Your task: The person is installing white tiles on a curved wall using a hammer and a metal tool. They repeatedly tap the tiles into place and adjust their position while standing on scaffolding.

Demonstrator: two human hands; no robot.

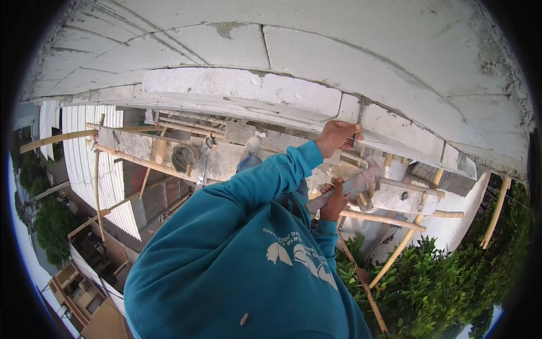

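Observation:
My left hand [337, 137] reaches across to the lower edge of the pale block wall [243, 90]. Its fingers pinch a thin dark metal piece [355, 139] beside an upright joint between blocks; the piece's full shape is hidden. Lower down, my right hand [335, 202] is closed around the long, flat shaft of a hammer-like tool [353, 184]. Its broader reddish end points away from me, smeared with pale dirt. Both arms are in teal sleeves.
Under me runs a bamboo scaffold with a plank deck [226, 161], where my shoe [252, 145] shows. A handsaw [205, 161] and a mortar-stained bucket [184, 157] sit on its left part. Leafy bushes [429, 271] grow below at right; corrugated sheets [93, 141] stand at left.

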